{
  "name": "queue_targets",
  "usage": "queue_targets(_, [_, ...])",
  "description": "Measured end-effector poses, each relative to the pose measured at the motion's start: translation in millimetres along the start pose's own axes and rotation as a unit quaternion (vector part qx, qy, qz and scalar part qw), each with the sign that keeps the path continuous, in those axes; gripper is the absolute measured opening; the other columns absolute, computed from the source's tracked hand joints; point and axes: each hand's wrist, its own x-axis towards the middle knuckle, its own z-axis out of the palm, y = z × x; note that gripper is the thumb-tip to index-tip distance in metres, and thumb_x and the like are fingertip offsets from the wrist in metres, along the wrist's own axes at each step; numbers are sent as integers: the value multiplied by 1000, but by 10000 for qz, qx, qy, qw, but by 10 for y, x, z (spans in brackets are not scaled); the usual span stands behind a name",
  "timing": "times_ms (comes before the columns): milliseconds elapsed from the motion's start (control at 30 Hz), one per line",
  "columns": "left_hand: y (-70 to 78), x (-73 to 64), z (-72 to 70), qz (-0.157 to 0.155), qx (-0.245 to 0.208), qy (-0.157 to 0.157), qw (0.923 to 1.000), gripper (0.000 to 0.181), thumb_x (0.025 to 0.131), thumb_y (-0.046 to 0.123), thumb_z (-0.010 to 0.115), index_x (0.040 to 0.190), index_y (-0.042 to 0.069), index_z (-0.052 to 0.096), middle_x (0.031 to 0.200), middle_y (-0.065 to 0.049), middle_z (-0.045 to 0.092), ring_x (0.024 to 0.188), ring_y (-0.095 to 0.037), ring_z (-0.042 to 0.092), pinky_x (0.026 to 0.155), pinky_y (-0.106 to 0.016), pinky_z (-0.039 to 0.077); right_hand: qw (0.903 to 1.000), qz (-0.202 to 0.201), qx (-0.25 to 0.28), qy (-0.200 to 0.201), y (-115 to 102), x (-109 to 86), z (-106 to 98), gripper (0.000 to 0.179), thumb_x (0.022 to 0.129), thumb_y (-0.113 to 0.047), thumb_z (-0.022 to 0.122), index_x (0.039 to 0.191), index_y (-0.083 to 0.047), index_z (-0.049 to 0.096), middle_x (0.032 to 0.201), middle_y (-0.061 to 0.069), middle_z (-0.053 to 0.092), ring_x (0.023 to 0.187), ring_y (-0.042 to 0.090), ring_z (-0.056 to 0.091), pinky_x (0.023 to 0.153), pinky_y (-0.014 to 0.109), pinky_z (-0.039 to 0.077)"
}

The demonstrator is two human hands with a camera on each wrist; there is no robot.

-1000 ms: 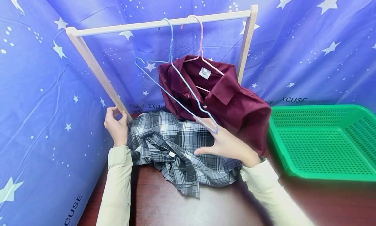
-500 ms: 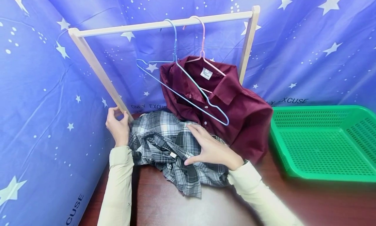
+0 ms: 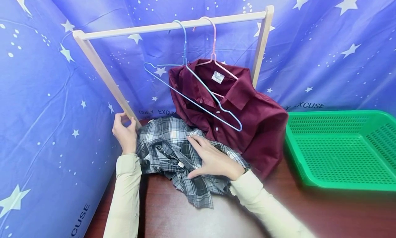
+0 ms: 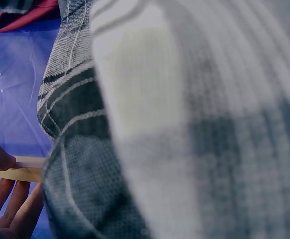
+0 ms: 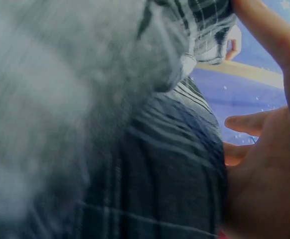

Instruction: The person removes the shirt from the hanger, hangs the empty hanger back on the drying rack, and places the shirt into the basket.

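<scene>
Fingers (image 3: 117, 119) of the left hand (image 3: 125, 136) are curled in a pinch round the foot of the left post (image 3: 103, 75) of a pale wooden hanging rack (image 3: 136, 30). Those of the right hand (image 3: 213, 159) are held nearly straight, thumb spread wide, against a crumpled black, white and grey plaid cotton-like shirt (image 3: 168, 128); whether any cloth is nipped cannot be told.

The plaid shirt is heaped on the reddish-brown table (image 3: 173, 217), toward its back left corner, against the left post. No hanger is seen in it.

Progress, as judged: one garment is done, a maroon collared shirt (image 3: 260, 117) being hung on a pink wire hanger (image 3: 215, 38) from the rack's crossbar. A blue wire hanger (image 3: 185, 52) is hooked bare beside it, so the plaid shirt is judged the part left.

Container: a green perforated plastic basket (image 3: 349, 186) is set at the table's right, near the back edge. Only its mesh floor and walls are seen inside; its right end is cut off.
</scene>
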Motion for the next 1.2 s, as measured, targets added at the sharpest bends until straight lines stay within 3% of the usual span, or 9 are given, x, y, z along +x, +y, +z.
queue_targets(200, [9, -15, 18, -51, -16, -28, 10000, 20, 85, 4, 70, 103, 0, 66, 100, -17, 73, 92, -32, 69, 97, -44, 46, 9997, -108, -186, -109, -12, 55, 105, 125, 65, -52, 87, 158, -5, 17, 159, 19, 24, 148, 34, 25, 119, 49, 25])
queue_targets(433, [27, -26, 10, -57, -59, -9, 10000, 21, 84, 4, 71, 104, 0, 66, 101, -17, 73, 91, -31, 70, 96, -43, 47, 9984, -74, -521, -195, 9, 154, 250, 138, 59, -59, 87, 159, -8, 8, 164, 20, 10, 152, 39, 6, 119, 61, 7])
queue_targets(567, [18, -19, 10, -66, -60, 0, 10000, 21, 85, 4, 70, 104, -1, 66, 101, -17, 73, 91, -31, 69, 96, -43, 47, 9969, 24, -765, -183, 23, 221, 334, 141, 55, -62, 87, 160, -13, 8, 166, 18, 3, 152, 41, -2, 115, 69, 4])
queue_targets(867, [-1, -16, 19, -87, -38, 0, 10000, 21, 85, 5, 70, 105, -1, 66, 103, -16, 73, 91, -31, 69, 96, -43, 47, 9909, 263, -1291, -282, 49, 378, 499, 141, 51, -67, 87, 161, -23, 10, 165, 21, 6, 149, 48, 9, 109, 75, 18])
queue_targets(1200, [-14, -21, 26, -93, 6, 34, 10000, 22, 86, 6, 70, 106, 0, 65, 104, -15, 72, 93, -30, 68, 95, -44, 48, 9736, 470, -2182, -475, 87, 537, 696, 137, 47, -75, 82, 159, -36, 13, 162, 19, 21, 142, 45, 33, 103, 67, 38])
